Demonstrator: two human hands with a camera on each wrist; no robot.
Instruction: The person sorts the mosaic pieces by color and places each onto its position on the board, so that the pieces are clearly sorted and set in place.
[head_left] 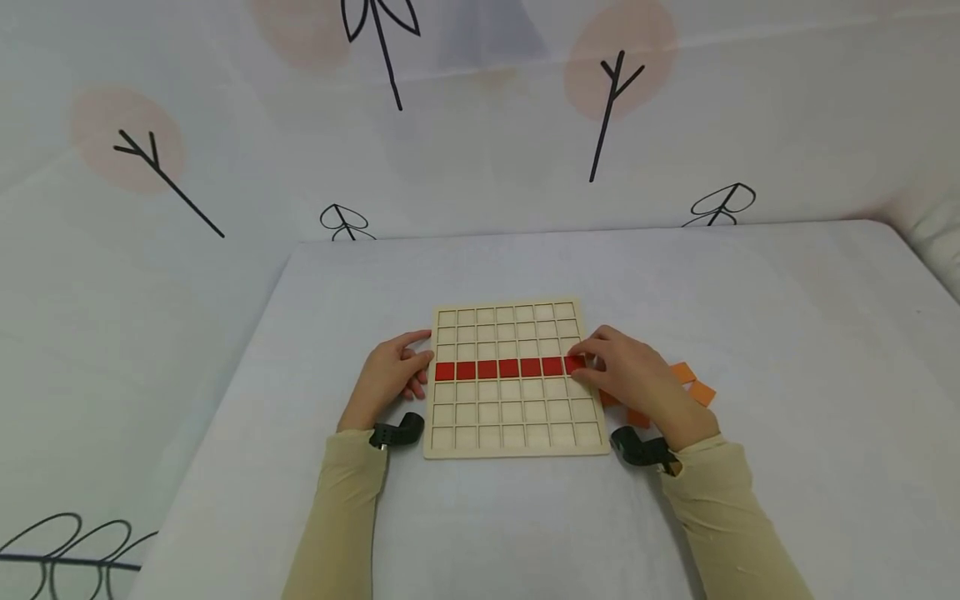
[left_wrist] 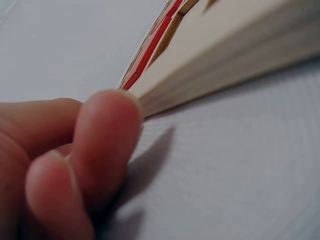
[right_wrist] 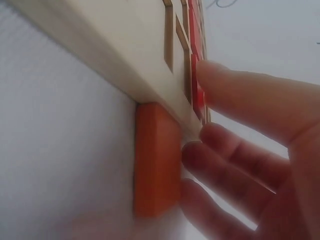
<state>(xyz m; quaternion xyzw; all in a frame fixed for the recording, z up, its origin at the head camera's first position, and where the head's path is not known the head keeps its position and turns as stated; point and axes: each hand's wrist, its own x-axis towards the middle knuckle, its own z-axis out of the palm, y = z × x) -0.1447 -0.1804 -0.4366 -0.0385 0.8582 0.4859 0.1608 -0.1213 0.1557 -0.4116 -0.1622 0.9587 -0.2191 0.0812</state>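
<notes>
A square wooden grid board [head_left: 517, 459] lies flat on the table. Red square tiles [head_left: 508, 368] fill its middle row from side to side. My right hand [head_left: 633, 367] reaches over the board's right edge, thumb and index finger at opposite sides of the rightmost red tile [right_wrist: 196, 80], pinching it at its slot. Its other fingers hang loosely bent beside the edge, close to an orange tile [right_wrist: 157, 160]. At the left edge, my left hand [head_left: 386, 371] rests with relaxed fingers, fingertips right at the board's side [left_wrist: 200, 80]; it holds nothing.
Several orange tiles [head_left: 702, 392] lie loose on the white table cover [head_left: 525, 533] right of the board, partly hidden under my right hand and wrist. Dark wrist cameras [head_left: 637, 447] sit on both wrists. A patterned cloth wall [head_left: 495, 150] rises behind the table.
</notes>
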